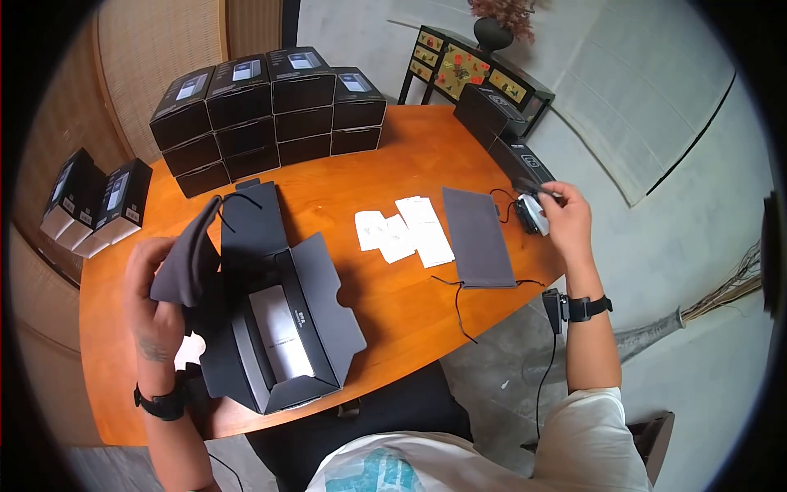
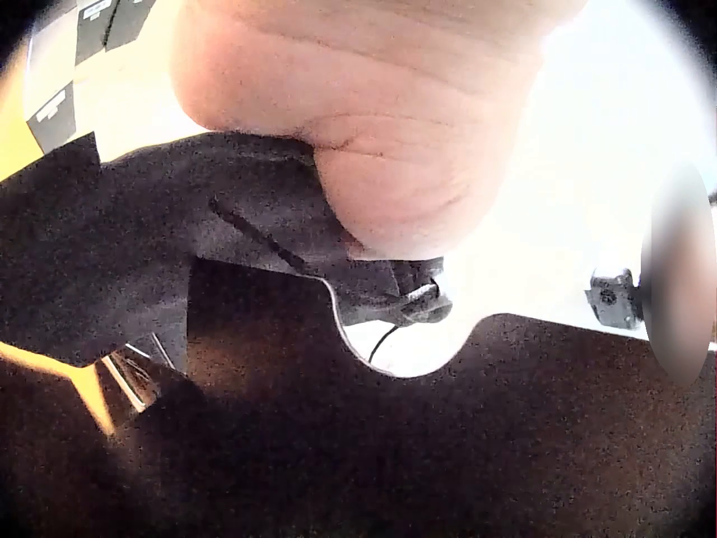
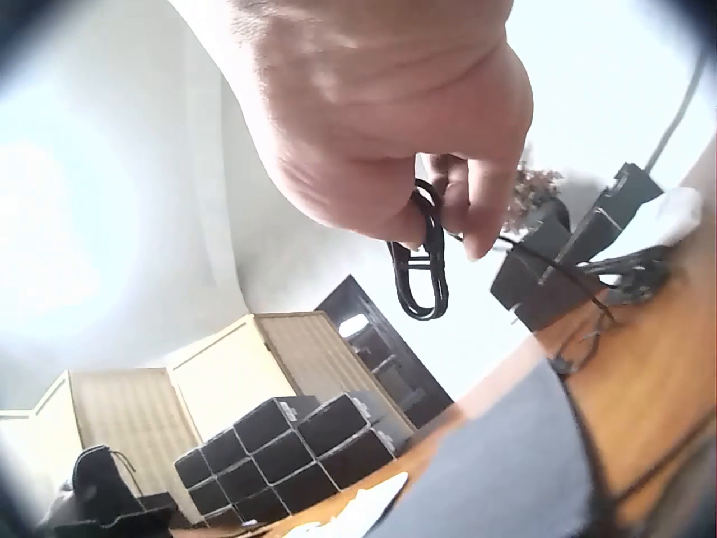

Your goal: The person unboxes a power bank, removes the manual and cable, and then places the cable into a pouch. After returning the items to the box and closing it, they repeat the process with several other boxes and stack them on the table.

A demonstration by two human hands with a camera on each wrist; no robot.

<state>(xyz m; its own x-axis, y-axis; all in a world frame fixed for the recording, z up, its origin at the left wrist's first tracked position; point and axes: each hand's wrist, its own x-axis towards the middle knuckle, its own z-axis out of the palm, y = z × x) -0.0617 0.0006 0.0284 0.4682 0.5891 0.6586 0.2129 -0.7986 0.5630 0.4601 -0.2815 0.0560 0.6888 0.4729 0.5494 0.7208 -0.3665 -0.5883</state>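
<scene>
My left hand [image 1: 156, 324] grips a dark grey drawstring pouch [image 1: 187, 266], raised above the left side of an open black box [image 1: 329, 283]. The pouch's black cord loops over the box's upright flap. Inside the box sits a white piece [image 1: 283, 340] with small print. My right hand [image 1: 570, 230] pinches a coiled black cable [image 3: 421, 313] between thumb and fingers, above the table's right edge. Below that hand lie more black cords [image 1: 522, 215] beside something white. A second grey drawstring pouch [image 1: 479, 238] lies flat on the table, left of my right hand.
White papers [image 1: 422, 234] lie mid-table. Black boxes [image 1: 242, 115] are stacked at the back left, with two more [image 1: 123, 193] at the left edge. Other black boxes [image 1: 525, 160] stand at the back right. Behind them is a painted cabinet [image 1: 463, 70] with a vase.
</scene>
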